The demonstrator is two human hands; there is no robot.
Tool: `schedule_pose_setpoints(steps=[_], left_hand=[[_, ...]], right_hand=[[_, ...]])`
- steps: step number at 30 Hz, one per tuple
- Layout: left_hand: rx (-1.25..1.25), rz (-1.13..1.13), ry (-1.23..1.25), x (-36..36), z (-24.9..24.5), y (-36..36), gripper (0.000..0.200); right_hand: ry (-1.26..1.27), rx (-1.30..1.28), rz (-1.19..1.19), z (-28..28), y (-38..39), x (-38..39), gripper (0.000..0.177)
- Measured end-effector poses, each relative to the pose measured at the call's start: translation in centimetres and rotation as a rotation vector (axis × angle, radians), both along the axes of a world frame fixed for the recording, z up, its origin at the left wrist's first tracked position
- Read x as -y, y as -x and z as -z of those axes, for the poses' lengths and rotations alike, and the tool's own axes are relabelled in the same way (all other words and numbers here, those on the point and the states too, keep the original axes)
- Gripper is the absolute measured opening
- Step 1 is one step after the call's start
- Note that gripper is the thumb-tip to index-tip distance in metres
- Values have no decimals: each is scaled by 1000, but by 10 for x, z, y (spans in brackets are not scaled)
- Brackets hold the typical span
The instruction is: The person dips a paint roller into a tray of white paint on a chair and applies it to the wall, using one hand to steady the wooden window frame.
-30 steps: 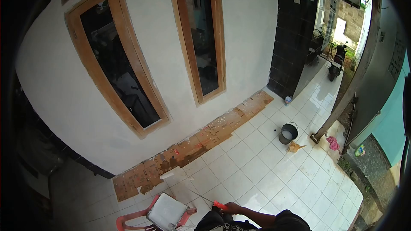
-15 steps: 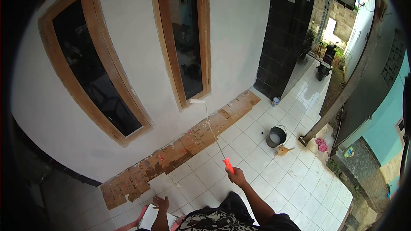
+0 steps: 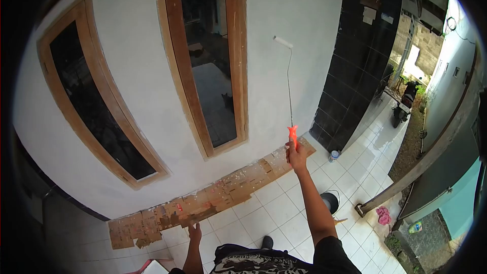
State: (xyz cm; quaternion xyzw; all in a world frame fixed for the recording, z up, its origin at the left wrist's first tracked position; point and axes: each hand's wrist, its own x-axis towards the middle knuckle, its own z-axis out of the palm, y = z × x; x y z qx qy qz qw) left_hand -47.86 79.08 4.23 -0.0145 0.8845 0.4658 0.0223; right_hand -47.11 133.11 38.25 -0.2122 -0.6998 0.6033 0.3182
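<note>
My right hand (image 3: 297,156) is closed around the orange handle (image 3: 292,138) of a paint roller, arm stretched forward. The thin wire frame rises from it to the white roller head (image 3: 283,42), which is at the white wall (image 3: 274,86) between the wooden-framed window (image 3: 242,71) and the black tiled column (image 3: 337,86). Low on the left, my left hand (image 3: 194,231) is held out near the cardboard strip (image 3: 223,194) with nothing visible in it; its fingers are partly apart.
A dark bucket (image 3: 331,202) stands right of my right forearm, partly hidden. A small can (image 3: 334,156) sits by the column. A slanted post (image 3: 395,193), pink cloth (image 3: 383,216), parked motorbike (image 3: 404,104) and red-edged chair (image 3: 154,266) are also in view.
My right hand has moved up and forward, carrying the roller from the window's lower edge to higher on the wall at right. My left hand has lifted away from the chair. The view has shifted.
</note>
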Motion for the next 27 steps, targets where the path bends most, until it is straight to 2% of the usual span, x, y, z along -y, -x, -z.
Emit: schedule_pose_setpoints(steps=[1,3,6,7,8,9,11,12,17,20,21,23,24,26,27], left_hand=[[-105,33,32,-10,12,6,38],[-229,-6,58,-35,2,5,38],[-249,-33,-60,-57,-6,26,39],[-247,83,-37,-55,-13,43,43],[-196,18,-24,-60,-17,62,44],[-139,-48,-10,-72,-47,84,45],[-272,-55,-18,-89,-108,145,43],[-417,-28,-54,-97,-147,182,43],[-846,-6,30,-142,-388,341,45],[-1001,-41,75,-167,-519,405,62],[-1035,-73,74,-175,-551,430,70],[-1121,-155,71,-173,-591,497,101],[-1122,-150,62,-181,-609,514,101],[-735,-340,-97,-190,-637,532,132],[-738,-338,-104,-192,-634,547,132]], right_hand=[[9,-29,-12,-14,20,-21,45],[-13,-125,24,-50,55,-52,38],[-20,-180,23,-100,108,-94,35],[-31,-207,21,-121,124,-105,35],[-39,-219,15,-140,141,-114,35],[-54,-247,12,-157,156,-120,36],[-55,-292,-3,-185,184,-129,37],[-48,-308,-14,-199,198,-134,36],[-90,-394,-26,-267,258,-154,37],[-136,-446,-29,-318,293,-171,40],[-155,-447,-24,-334,302,-177,41],[-203,-445,3,-362,321,-183,44],[-213,-464,1,-373,330,-183,45],[-232,-502,-20,-388,347,-185,48],[-238,-505,-17,-393,355,-186,48]])
